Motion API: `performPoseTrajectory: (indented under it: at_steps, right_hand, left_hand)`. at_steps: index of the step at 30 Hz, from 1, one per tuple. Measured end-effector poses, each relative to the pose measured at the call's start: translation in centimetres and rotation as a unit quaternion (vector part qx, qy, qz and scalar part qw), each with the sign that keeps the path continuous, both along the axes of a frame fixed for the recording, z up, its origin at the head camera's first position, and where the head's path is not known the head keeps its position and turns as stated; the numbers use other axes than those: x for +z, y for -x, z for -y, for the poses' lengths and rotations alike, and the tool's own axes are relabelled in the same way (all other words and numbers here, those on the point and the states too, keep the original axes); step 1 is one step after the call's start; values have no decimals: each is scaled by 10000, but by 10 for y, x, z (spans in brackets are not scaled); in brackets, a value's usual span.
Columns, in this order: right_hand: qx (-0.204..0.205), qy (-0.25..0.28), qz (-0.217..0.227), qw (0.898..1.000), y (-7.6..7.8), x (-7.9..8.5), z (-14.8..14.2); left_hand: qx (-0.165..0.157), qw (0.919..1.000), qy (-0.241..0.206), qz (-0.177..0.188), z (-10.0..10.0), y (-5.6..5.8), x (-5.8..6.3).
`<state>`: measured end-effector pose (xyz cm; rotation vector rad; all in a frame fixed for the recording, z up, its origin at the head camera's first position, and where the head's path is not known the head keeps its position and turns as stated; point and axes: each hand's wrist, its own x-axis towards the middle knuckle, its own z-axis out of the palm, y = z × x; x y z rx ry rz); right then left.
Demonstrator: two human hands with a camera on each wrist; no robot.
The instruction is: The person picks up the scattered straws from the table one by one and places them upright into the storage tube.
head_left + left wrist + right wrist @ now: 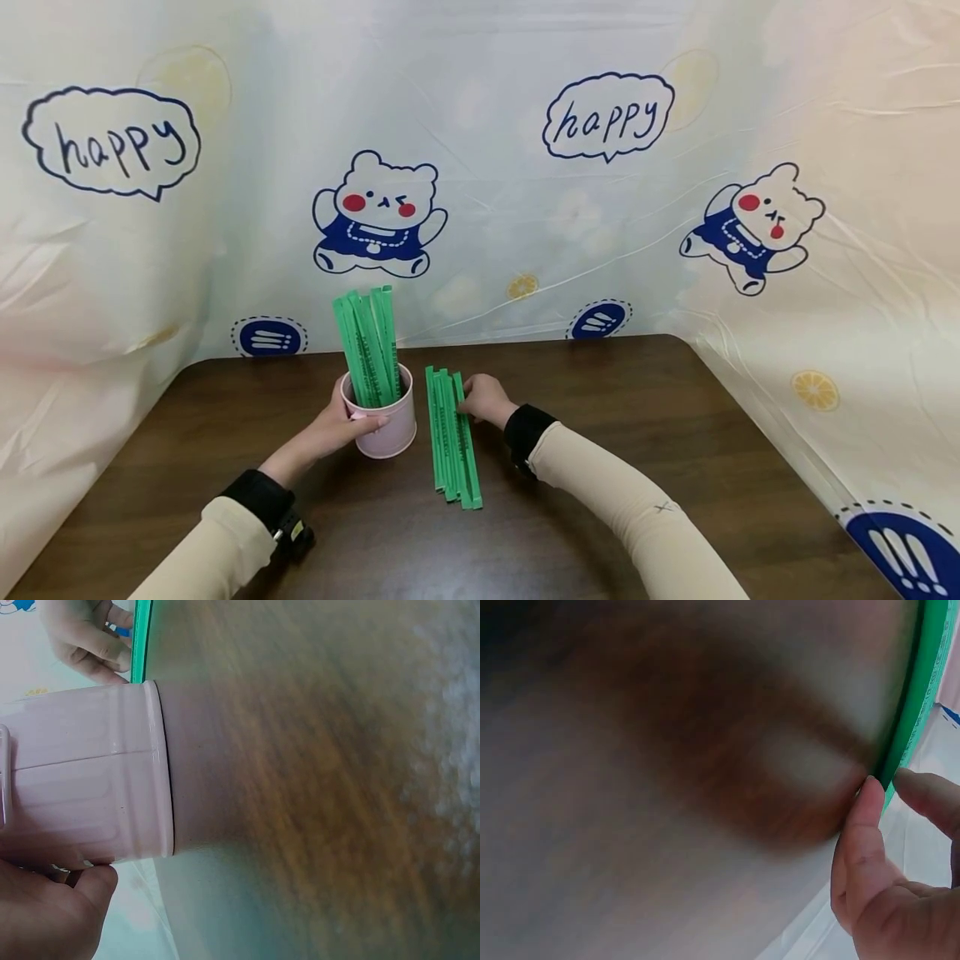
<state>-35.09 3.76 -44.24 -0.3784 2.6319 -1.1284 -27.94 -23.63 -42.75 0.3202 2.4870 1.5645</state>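
Observation:
My left hand (330,429) grips a pink metal bucket (390,435) standing on the table, thumb across its near side. Several long green sticks with printed wrappers (366,346) stand upright in it, leaning a little left. Just right of the bucket, more green sticks (444,442) lie side by side, pointing away from me. At the far right end of this row, my right hand (487,402) pinches the outermost green stick (922,690) between thumb and fingers. The left wrist view shows the bucket's ribbed side and base edge (161,772), with the left hand against it.
The dark brown wooden table (600,417) carries both groups of sticks. A pale printed cloth (495,167) with bears and speech bubbles hangs behind and along the sides. A black band with a small device (273,508) sits on the left wrist.

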Motion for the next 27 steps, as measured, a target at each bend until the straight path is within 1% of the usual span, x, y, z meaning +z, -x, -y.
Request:
performPoseTrajectory:
  at_steps: [4, 10, 13, 17, 22, 27]
  right_hand:
    - [-142, 38, -43, 9999, -2, 0, 5]
    - [-399, 342, 164, 9985, -6, 2, 7]
    - [-533, 565, 343, 9964, -8, 3, 4]
    - [-696, 842, 537, 9926, -7, 8, -4]
    - [-940, 1044, 455, 9890, -1, 15, -19]
    - [-1374, 1163, 380, 9829, 8, 22, -39]
  left_hand:
    - [7, 10000, -29, -31, 0, 1, 0]
    - [15, 10000, -57, -39, 0, 2, -2]
    - [28, 10000, -59, -19, 1, 3, -2]
    - [42, 10000, -76, 12, 0, 3, 1]
    - [32, 10000, -29, 15, 1, 4, 2]
    - [40, 10000, 36, 69, 1, 2, -1]
